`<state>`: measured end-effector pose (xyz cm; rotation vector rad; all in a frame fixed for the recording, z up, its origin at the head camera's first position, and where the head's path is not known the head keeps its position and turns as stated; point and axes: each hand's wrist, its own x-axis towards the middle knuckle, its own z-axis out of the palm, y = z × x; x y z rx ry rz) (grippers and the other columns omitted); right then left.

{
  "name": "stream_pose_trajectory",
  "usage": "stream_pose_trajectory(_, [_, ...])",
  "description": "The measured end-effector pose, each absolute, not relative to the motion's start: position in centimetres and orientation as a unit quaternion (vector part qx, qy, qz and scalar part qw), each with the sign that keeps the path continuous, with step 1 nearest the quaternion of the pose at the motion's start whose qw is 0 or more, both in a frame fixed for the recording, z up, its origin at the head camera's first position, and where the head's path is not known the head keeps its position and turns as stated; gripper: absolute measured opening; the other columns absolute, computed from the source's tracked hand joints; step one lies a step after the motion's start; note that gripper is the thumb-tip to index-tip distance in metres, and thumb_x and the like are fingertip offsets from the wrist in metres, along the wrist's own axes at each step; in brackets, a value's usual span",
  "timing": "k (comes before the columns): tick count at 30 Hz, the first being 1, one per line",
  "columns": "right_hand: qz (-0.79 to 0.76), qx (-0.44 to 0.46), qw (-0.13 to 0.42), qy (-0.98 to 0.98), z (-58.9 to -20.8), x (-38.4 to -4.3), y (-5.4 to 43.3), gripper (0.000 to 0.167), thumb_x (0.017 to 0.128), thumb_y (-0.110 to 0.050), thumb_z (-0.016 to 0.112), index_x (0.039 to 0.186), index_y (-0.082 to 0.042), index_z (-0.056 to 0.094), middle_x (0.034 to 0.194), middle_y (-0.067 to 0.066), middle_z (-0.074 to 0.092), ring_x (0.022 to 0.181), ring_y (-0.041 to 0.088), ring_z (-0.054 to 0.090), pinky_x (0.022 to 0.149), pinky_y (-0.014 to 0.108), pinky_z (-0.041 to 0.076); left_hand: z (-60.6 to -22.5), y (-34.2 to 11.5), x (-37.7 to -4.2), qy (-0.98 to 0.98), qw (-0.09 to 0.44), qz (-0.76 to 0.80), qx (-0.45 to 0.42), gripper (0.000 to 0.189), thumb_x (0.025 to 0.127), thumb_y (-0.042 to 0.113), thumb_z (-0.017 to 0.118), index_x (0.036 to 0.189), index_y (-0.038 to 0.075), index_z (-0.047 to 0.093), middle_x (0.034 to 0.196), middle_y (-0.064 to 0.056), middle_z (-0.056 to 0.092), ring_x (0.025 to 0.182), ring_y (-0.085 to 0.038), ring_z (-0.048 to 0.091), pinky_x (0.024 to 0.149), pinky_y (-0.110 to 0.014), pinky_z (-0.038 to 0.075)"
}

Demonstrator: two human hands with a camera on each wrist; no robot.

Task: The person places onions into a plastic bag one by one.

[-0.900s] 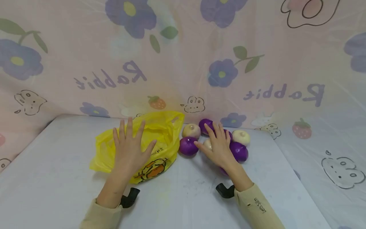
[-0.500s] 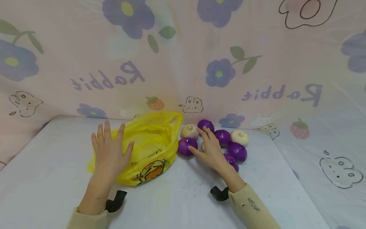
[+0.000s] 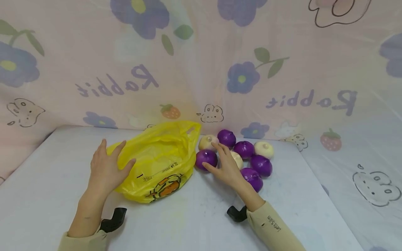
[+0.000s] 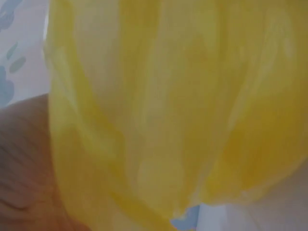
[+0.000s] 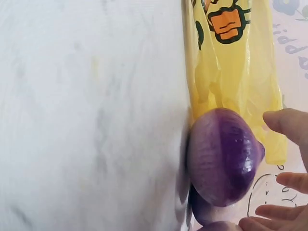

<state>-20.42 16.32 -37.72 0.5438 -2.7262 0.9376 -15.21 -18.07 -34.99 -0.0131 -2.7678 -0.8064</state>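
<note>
A yellow plastic bag [image 3: 157, 157] lies on its side with its mouth wide and a printed cartoon on the front. My left hand [image 3: 105, 170] is at the bag's left edge, fingers and thumb spread; whether it touches the film is unclear. In the left wrist view the bag [image 4: 163, 110] hides most of that hand. Over the nearest purple onion [image 3: 205, 161] hovers my right hand [image 3: 228, 169], thumb and fingers apart and holding nothing. The right wrist view has a gap between the thumb [image 5: 286, 122] and this onion [image 5: 224, 159].
Behind and right of my right hand are white onions [image 3: 208, 143] and several purple onions [image 3: 261, 166], bunched close together. A patterned cloth [image 3: 188, 69] hangs along the back of the white table [image 3: 194, 223].
My left hand has moved left across the bag to its left edge. My right hand has shifted left, off the middle onions toward the purple onion beside the bag.
</note>
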Motion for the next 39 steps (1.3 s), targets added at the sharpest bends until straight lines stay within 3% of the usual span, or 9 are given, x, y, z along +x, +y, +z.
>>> stream_pose_trajectory(6, [0.316,0.194,0.099,-0.923,-38.1,-20.5,16.0,0.073,0.083,-0.032,0.074,0.144,-0.007,0.041,0.142,0.024,0.039,0.132,0.040,0.041,0.108,0.056,0.033,-35.1,-18.9,-15.4,-0.951,0.104,-0.290,0.020,0.062,0.091,0.027,0.060,0.144,0.001,0.039,0.150,-0.041,0.004,0.130,-0.065,0.016,0.097,-0.078,0.021])
stream_pose_trajectory(12, [0.310,0.200,0.083,-0.926,-38.2,-20.6,15.6,0.071,0.083,-0.033,0.074,0.143,-0.009,0.044,0.142,0.024,0.041,0.130,0.040,0.043,0.106,0.056,0.035,-35.4,-19.8,-15.7,-0.943,0.089,-0.318,0.037,0.063,0.092,0.030,0.059,0.146,0.005,0.036,0.147,-0.041,0.013,0.122,-0.065,0.031,0.092,-0.074,0.032])
stream_pose_trajectory(20, [0.286,0.214,0.078,-0.931,-38.1,-20.7,15.2,0.064,0.080,-0.025,0.077,0.136,-0.006,0.051,0.135,0.021,0.048,0.121,0.037,0.050,0.102,0.053,0.041,-35.8,-20.9,-16.0,-0.921,0.086,-0.380,0.020,0.054,0.096,0.031,0.055,0.139,0.000,0.047,0.141,-0.040,0.029,0.128,-0.058,0.027,0.099,-0.073,0.023])
stream_pose_trajectory(26, [0.277,0.224,0.088,-0.930,-38.3,-20.8,15.1,0.065,0.080,-0.022,0.078,0.135,-0.003,0.051,0.132,0.020,0.050,0.119,0.036,0.051,0.102,0.051,0.042,-36.1,-21.1,-16.2,-0.900,0.095,-0.424,0.045,0.045,0.100,0.029,0.047,0.136,0.002,0.051,0.140,-0.032,0.038,0.130,-0.051,0.030,0.100,-0.069,0.027])
stream_pose_trajectory(39, [0.276,0.227,0.093,-0.929,-38.6,-20.8,15.3,0.063,0.079,-0.023,0.079,0.133,-0.005,0.053,0.132,0.017,0.052,0.119,0.034,0.052,0.104,0.049,0.041,-36.5,-20.9,-16.5,-0.862,0.089,-0.483,0.127,0.042,0.101,0.030,0.046,0.136,0.009,0.054,0.147,-0.024,0.038,0.131,-0.048,0.031,0.103,-0.064,0.030])
